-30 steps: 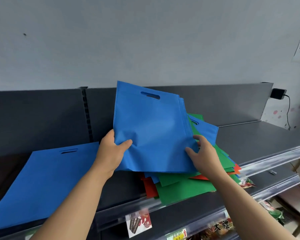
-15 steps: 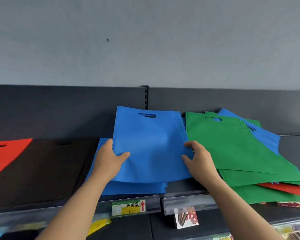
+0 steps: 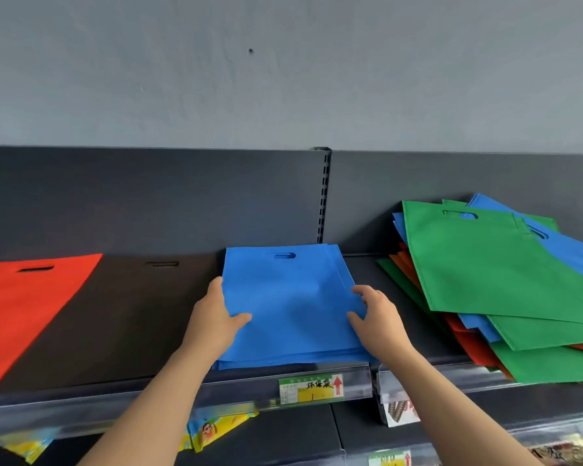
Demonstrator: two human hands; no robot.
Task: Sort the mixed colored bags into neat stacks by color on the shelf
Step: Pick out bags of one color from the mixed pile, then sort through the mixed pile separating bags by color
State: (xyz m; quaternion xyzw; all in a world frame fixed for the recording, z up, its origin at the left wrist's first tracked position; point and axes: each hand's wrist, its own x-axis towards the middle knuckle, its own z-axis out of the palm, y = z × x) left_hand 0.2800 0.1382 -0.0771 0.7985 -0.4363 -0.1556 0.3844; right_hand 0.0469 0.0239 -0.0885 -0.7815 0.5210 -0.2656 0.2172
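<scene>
1. Blue bags (image 3: 290, 297) lie stacked flat on the shelf (image 3: 369, 272), between both hands.
2. Left hand (image 3: 214, 317) pinches the stack's left edge, thumb on top. Right hand (image 3: 379, 319) grips the right edge the same way, fingers curled.
3. Thin, soft fabric, I'd judge: light and floppy, with layers that slide. Best held by both side edges together.
4. Mixed pile (image 3: 485, 264) sprawls near, right of the right hand. Black bag (image 3: 132, 314) lies just left of the left hand, red bag (image 3: 21, 304) beyond it. Neither seems in the way.

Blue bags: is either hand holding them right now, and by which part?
Both. The left hand grips the blue bags by the left edge, thumb on top; the right hand grips the right edge. They lie on the shelf.
</scene>
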